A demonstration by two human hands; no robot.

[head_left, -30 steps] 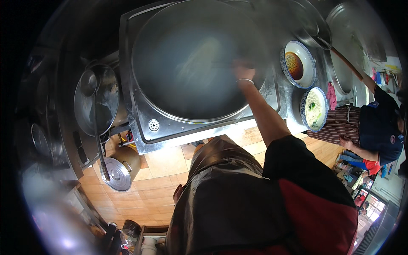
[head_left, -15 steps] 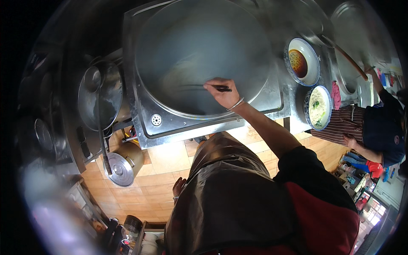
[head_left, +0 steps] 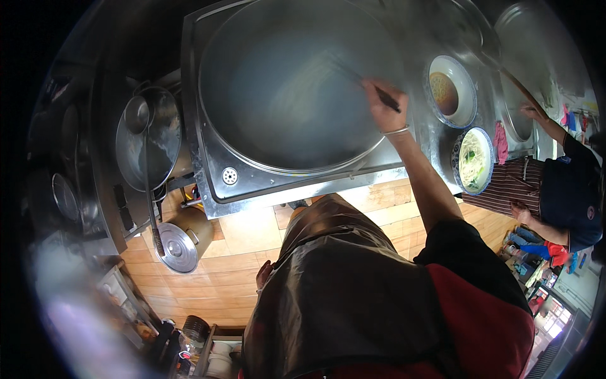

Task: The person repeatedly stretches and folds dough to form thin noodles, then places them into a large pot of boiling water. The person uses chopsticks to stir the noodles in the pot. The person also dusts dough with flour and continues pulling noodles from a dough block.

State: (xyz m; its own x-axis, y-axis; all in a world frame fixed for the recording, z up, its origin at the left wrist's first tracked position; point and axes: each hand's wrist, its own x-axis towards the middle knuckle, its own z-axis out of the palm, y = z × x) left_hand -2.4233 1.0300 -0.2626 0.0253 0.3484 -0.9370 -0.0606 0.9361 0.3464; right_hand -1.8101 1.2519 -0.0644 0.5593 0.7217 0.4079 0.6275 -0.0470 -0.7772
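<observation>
My right hand (head_left: pixel 386 108) is closed around a pair of dark chopsticks (head_left: pixel 387 99) over the right part of a large round cooking vat (head_left: pixel 291 171). Their far tips reach into cloudy, steaming water. A blurred pale mass, apparently noodles (head_left: pixel 306 82), lies in the water left of the tips. Beside my apron, low on the left, hangs my left hand (head_left: pixel 264 275). Its fingers are loosely apart with nothing seen in them, and the apron hides part of it.
Right of the vat stand a bowl with brown liquid (head_left: pixel 466 95) and a bowl of noodles with greens (head_left: pixel 472 161). At left, a ladle (head_left: pixel 137 116) rests across a metal pot (head_left: pixel 165 148). A lidded pot (head_left: pixel 177 247) stands below. A co-worker (head_left: pixel 568 189) holds a long handle at far right.
My right hand has moved right and slightly up with the chopsticks, whose tips swung up and right through the vat. The pale mass shifted the same way. My left hand stays low.
</observation>
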